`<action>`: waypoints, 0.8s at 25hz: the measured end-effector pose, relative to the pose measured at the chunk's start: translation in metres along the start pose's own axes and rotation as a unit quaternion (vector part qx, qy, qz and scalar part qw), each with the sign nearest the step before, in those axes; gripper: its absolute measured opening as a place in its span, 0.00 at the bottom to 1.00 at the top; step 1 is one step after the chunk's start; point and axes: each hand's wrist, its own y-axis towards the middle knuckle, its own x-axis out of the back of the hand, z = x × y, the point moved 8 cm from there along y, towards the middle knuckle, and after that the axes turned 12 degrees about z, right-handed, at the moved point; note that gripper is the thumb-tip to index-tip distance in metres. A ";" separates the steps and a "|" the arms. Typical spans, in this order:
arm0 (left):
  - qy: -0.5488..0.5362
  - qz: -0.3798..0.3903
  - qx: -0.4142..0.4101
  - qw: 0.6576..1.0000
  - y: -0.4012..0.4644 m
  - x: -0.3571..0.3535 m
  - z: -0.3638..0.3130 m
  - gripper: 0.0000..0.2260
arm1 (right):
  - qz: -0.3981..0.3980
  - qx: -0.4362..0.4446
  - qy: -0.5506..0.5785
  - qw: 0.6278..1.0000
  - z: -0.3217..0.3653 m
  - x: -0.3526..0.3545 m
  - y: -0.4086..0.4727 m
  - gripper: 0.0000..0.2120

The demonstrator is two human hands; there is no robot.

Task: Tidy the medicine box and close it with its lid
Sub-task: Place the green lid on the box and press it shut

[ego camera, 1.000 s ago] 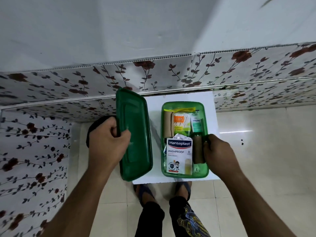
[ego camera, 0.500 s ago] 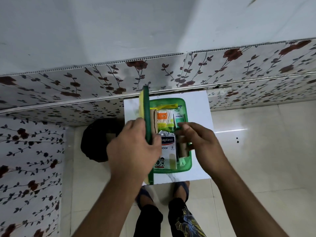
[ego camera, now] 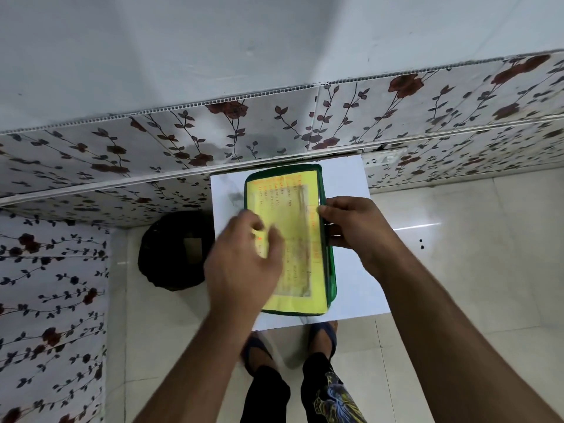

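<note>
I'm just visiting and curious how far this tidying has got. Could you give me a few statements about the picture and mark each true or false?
1. The green lid lies over the medicine box. True.
2. A yellow sheet with writing shows on the lid. True.
3. The box stands on the floor tiles. False: it stands on a white table.
4. The right hand is at the lid's right edge. True.
5. The left hand hangs away from the lid. False: it is over the lid.

Lid [ego camera: 293, 215] on the medicine box [ego camera: 332, 279], which sits at the middle of the table [ego camera: 351, 178], nearer its far edge. Left hand [ego camera: 244, 264] over the lid's left half; right hand [ego camera: 357, 230] at its right edge. Bin [ego camera: 171, 251] on the floor, left of the table.
</note>
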 end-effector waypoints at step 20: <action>-0.272 0.044 0.097 0.956 0.023 -0.076 0.075 0.19 | -0.133 0.082 -0.087 0.984 -0.040 -0.008 0.015 0.15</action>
